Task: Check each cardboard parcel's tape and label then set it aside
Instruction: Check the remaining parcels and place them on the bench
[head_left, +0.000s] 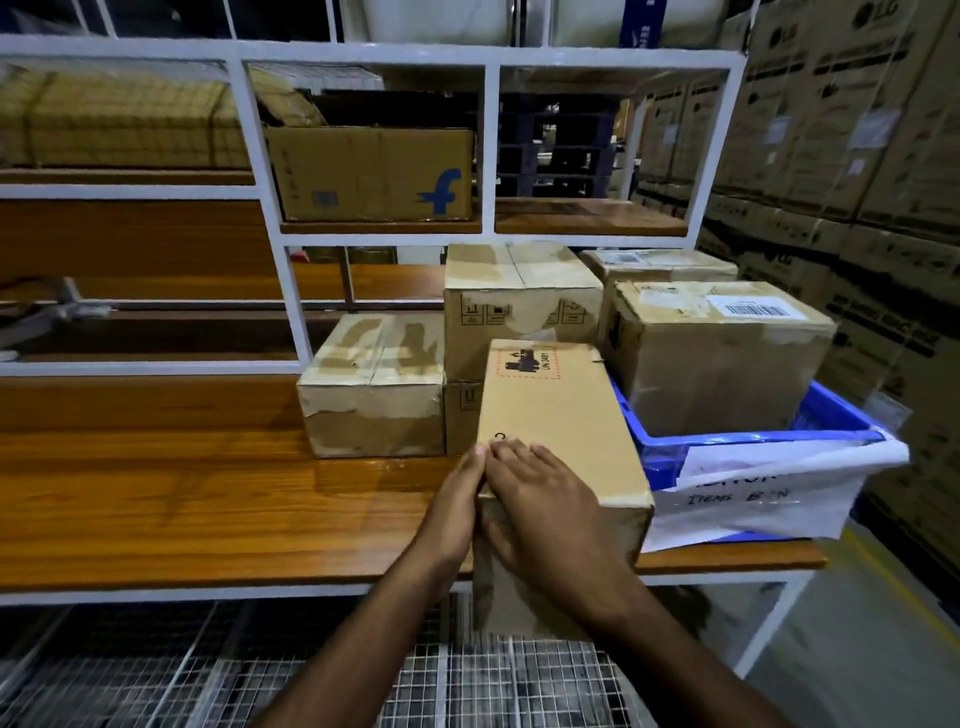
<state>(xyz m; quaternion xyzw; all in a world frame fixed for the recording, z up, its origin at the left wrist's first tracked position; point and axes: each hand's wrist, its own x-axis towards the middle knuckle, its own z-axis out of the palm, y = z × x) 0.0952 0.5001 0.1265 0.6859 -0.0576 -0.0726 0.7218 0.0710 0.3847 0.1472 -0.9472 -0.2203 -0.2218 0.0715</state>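
Note:
A long cardboard parcel (556, 415) with a red-framed hazard label on its top lies lengthwise at the table's front edge, its near end past the edge. My left hand (457, 499) presses flat against the parcel's left side, fingertips at the top edge. My right hand (540, 509) lies over the near top-left corner, fingers on the top face and thumb on the front face. Behind stand a taped parcel (374, 389) and a taller one (519, 306).
A blue bin (831, 421) at the right holds a large parcel (722, 353) with a barcode label, and another parcel (660, 265) sits behind it. A white shelf frame (280, 280) rises at the back of the wooden table (182, 493). Stacked cartons (857, 156) line the right.

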